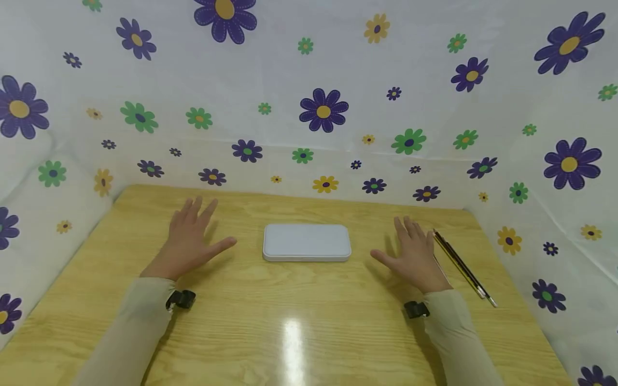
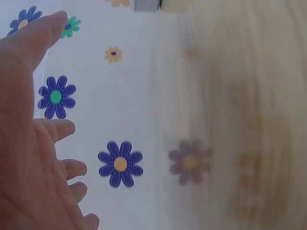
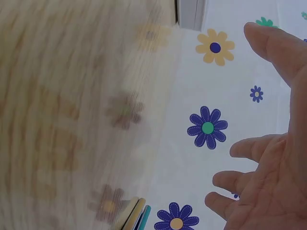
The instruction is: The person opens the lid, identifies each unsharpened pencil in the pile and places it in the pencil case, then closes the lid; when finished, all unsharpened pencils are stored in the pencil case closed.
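Observation:
A flat white case with rounded corners lies closed on the wooden table between the two hands. To its left is my left hand, fingers spread and thumb pointing towards the case without touching it. My right hand is on the other side, also spread, its thumb apart from the case. Beside the right hand lie several slim dark pencils, slanting towards the right edge. Both palms look bare in the wrist views, where the left hand and right hand hold nothing.
The glossy wooden table reflects a bright light near the front. White cloth printed with purple, green and yellow flowers hangs along the back and both sides. Each wrist wears a small black camera, such as the left one.

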A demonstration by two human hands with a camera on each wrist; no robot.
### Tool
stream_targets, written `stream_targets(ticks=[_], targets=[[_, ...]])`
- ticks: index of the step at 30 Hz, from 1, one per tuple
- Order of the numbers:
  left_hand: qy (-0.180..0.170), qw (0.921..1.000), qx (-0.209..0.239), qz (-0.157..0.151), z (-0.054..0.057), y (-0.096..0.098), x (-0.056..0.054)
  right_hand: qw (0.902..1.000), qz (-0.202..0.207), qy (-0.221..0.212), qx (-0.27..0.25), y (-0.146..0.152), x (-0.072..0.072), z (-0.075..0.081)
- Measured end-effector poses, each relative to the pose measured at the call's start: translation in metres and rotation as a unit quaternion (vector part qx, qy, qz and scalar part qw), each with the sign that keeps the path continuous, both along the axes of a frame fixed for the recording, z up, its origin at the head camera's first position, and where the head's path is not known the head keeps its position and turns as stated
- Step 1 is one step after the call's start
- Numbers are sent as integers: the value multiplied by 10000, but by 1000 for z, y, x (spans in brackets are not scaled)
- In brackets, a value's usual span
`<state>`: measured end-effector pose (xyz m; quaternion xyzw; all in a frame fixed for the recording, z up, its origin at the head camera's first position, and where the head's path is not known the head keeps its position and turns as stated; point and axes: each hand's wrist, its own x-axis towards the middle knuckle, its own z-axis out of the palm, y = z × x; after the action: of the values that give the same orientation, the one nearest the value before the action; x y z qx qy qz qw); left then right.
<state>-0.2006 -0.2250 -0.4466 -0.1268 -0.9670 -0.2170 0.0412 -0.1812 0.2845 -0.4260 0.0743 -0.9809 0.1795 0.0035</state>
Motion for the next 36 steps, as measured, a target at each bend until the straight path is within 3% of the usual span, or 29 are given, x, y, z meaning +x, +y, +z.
stream_targets(ticks=[5,13,21,25,27,34,36], targets=[[-410,9981,424,-156,1,13,-1,9999,92,7,-104,-6,1,1],[-841,9884,1101,-619,4,34,4,9992,319,-212,-113,-23,2,-6],[-1416,9718,1633,-941,-9,49,9,9952,817,-438,-313,-39,5,-13],[-1500,9684,1691,-1059,-11,56,10,9930,986,-542,-347,-46,6,-15],[-1546,9665,1739,-1082,-13,59,8,9926,996,-607,-345,-50,6,-14],[-1862,9473,2295,-1235,-24,71,-1,9892,1073,-774,-625,-63,-2,-12],[-1885,9473,2278,-1236,-25,76,-3,9874,1073,-872,-769,-68,-5,-11]])
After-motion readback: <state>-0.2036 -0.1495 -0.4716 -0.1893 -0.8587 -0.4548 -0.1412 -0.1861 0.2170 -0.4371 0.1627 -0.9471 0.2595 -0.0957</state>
